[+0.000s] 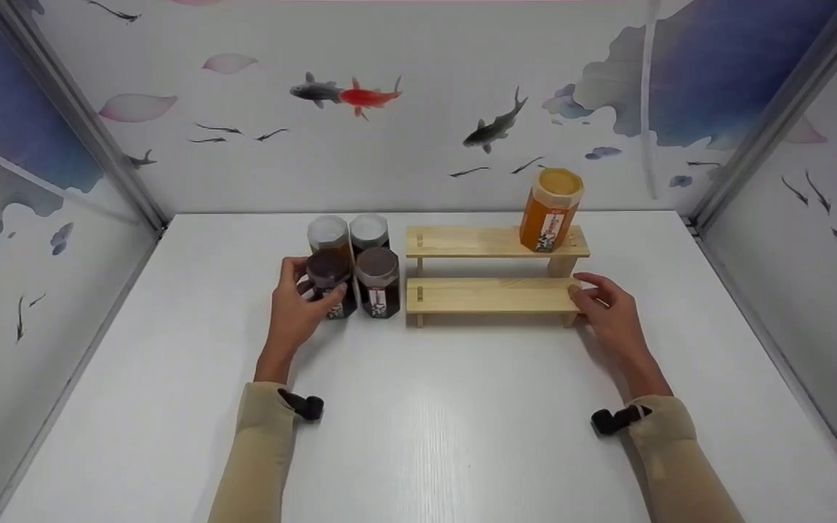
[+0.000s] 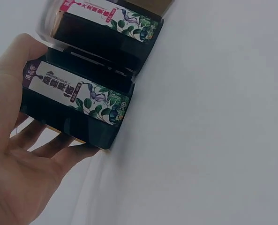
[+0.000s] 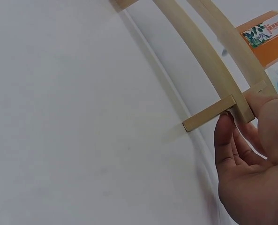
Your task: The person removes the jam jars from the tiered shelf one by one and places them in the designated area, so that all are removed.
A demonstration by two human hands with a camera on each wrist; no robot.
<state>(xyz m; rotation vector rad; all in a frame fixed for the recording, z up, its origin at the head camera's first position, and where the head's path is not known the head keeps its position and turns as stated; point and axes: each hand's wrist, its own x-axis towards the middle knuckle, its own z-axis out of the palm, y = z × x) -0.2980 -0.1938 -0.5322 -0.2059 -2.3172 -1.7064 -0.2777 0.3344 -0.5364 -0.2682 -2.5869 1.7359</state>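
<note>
My left hand (image 1: 296, 311) grips a dark jar (image 1: 328, 269) with a purple-black lid, thumb on one side and fingers on the other. It is the front left jar of a tight cluster on the white table. In the left wrist view its white label (image 2: 73, 91) shows dark lettering and printed leaves. Beside it stands another dark jar (image 1: 378, 280); two white-lidded jars (image 1: 328, 231) are behind. My right hand (image 1: 611, 314) pinches the right end of the lower step of a two-step wooden shelf (image 1: 491, 296). An orange jar (image 1: 551, 211) stands on the upper step's right end.
The white table (image 1: 426, 407) extends in front of the shelf and jars. Printed wall panels (image 1: 418, 152) close off the back and both sides. Black wrist cameras (image 1: 306, 407) sit on both sleeves.
</note>
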